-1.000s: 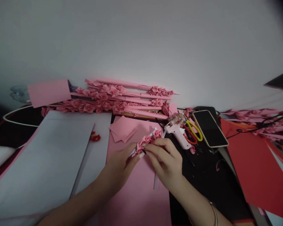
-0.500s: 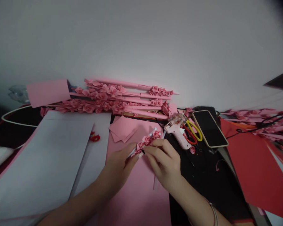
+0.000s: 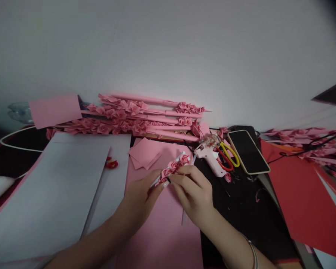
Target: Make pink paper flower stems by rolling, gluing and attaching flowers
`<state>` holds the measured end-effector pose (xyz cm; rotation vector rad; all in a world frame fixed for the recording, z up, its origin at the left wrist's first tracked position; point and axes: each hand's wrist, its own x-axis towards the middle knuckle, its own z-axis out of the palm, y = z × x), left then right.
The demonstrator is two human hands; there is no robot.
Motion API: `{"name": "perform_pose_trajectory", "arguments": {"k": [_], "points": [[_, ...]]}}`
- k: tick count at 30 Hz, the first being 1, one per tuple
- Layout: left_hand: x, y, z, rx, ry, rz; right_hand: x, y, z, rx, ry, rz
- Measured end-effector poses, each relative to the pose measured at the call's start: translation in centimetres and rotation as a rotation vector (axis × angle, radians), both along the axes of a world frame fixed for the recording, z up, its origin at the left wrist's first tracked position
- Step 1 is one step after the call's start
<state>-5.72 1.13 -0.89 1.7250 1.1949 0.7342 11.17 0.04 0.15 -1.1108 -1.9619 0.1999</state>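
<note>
A thin white stick covered with small pink paper roses (image 3: 176,165) is held between both my hands over a pink paper sheet (image 3: 162,231). My left hand (image 3: 140,200) pinches the stick's lower end with thumb and fingers closed. My right hand (image 3: 194,192) is closed on the stick beside it, fingertips pressing at the roses near the left thumb. The stick's top end points up and right toward a pink glue gun (image 3: 210,158).
Finished pink rose sticks (image 3: 140,117) are piled along the wall. Small pink squares (image 3: 144,151) lie above my hands. Scissors with red and yellow handles (image 3: 229,157) and a phone (image 3: 248,151) are at the right. White sheets (image 3: 53,194) lie left, red paper (image 3: 305,201) right.
Almost nothing: both hands keep their grip on the rose stick, and the whole view has shifted very slightly.
</note>
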Motion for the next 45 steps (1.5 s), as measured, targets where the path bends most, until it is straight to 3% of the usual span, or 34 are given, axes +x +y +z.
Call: {"name": "perform_pose_trajectory", "arguments": {"k": [11, 21, 30, 35, 41, 45], "points": [[0.0, -0.1, 0.1, 0.026, 0.035, -0.007, -0.2, -0.1, 0.2, -0.001, -0.017, -0.024], [0.0, 0.3, -0.2, -0.102, -0.085, 0.053, 0.3, 0.1, 1.1, 0.059, 0.141, 0.056], [-0.1, 0.7, -0.1, -0.29, -0.312, 0.117, 1.8, 1.1, 0.5, 0.045, 0.209, -0.251], [0.1, 1.0, -0.2, -0.373, -0.473, 0.21, 1.9, 1.7, 0.0, -0.02, 0.231, -0.322], [0.0, 1.3, 0.6, -0.304, -0.632, 0.404, 1.8, 1.6, 0.0, -0.073, 0.278, -0.304], [-0.1, 1.4, 0.8, -0.271, -0.721, 0.452, 1.9, 1.5, 0.0, -0.072, 0.297, -0.299]]}}
